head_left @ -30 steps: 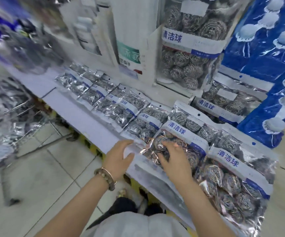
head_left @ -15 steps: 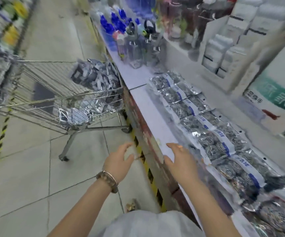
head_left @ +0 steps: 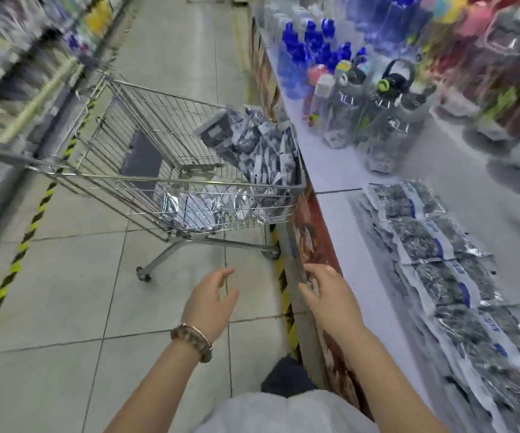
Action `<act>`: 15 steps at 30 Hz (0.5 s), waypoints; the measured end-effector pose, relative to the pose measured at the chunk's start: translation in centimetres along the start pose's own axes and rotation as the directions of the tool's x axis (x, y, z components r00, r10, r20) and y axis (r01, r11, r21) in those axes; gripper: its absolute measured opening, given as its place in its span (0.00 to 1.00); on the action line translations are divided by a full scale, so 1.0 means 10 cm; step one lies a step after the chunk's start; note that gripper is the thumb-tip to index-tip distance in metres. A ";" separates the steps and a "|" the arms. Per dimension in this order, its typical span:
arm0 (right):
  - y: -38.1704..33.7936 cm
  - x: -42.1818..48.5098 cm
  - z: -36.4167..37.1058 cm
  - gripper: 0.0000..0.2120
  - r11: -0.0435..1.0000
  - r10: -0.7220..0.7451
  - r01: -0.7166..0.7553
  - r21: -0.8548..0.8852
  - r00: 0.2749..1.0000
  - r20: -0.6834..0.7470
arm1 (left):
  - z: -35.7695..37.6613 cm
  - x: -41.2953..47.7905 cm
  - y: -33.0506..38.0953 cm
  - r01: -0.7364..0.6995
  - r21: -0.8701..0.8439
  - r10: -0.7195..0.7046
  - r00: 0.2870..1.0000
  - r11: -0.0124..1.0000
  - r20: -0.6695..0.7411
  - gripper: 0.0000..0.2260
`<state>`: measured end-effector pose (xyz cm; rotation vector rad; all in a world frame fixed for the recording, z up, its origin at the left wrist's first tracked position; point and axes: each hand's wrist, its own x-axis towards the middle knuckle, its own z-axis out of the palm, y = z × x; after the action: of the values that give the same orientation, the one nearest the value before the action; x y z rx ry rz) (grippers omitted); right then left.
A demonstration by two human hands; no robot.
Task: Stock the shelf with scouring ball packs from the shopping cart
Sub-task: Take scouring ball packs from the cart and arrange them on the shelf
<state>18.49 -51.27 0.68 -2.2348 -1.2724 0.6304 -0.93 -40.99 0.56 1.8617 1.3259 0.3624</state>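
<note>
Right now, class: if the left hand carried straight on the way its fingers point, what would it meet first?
Probably the shopping cart, near its lower front frame; nothing shows between it and the open left hand. Depth is unclear, so this is a guess.

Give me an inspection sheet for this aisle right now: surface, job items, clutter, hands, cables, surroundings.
Surface: pale shelf top, partly bare near the cart.
Job's things: scouring ball packs lie in a row along the shelf; more packs piled in the shopping cart.
Clutter: blue bottles and clear jugs stand further along the shelf.
Grippers: left hand and right hand both open, empty, over the floor.
Cables: nothing seen.
Surroundings: tiled floor with yellow-black tape; blurred shelving opposite.
</note>
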 end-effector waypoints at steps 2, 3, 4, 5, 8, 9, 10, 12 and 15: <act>-0.02 0.26 0.01 0.20 1.000 0.009 -0.009 0.006 1.000 0.006 | 0.00 0.22 -0.02 0.020 -0.017 -0.020 1.000 1.000 -0.005 0.16; -0.02 0.41 0.02 0.20 1.000 0.013 -0.013 0.012 1.000 0.009 | 0.00 0.35 -0.02 0.026 -0.025 -0.026 1.000 0.999 -0.009 0.16; -0.03 0.56 0.03 0.20 1.000 0.017 -0.017 0.016 1.000 0.017 | 0.01 0.48 -0.02 0.035 -0.028 -0.035 0.999 0.999 -0.012 0.16; -0.03 0.72 0.03 0.20 1.000 0.019 -0.019 0.021 1.000 0.025 | 0.01 0.62 -0.01 0.045 -0.032 -0.046 0.999 0.998 -0.015 0.16; -0.02 1.27 0.02 0.20 0.999 0.015 -0.016 0.040 0.999 0.039 | 0.01 1.12 0.05 0.064 -0.038 -0.065 0.998 0.997 -0.017 0.16; -0.02 1.47 -0.01 0.20 0.999 0.013 -0.015 0.042 0.999 0.043 | 0.00 1.30 0.09 0.069 -0.036 -0.070 0.997 0.997 -0.016 0.16; -0.02 1.68 -0.03 0.20 0.999 0.011 -0.013 0.041 0.999 0.049 | 0.00 1.48 0.13 0.081 -0.035 -0.081 0.997 0.996 -0.013 0.15; -0.02 2.08 -0.10 0.20 0.999 0.017 -0.019 0.031 0.998 0.063 | -0.02 1.83 0.24 0.114 -0.049 -0.114 0.993 0.992 0.000 0.15; -0.05 2.66 -0.21 0.20 0.998 0.034 -0.037 0.042 0.996 0.079 | -0.05 2.35 0.43 0.117 -0.055 -0.117 0.993 0.992 0.003 0.15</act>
<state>31.62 -28.13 -1.34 -2.2212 -1.2466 0.7582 11.18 -20.46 -0.91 1.7298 1.4047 0.3344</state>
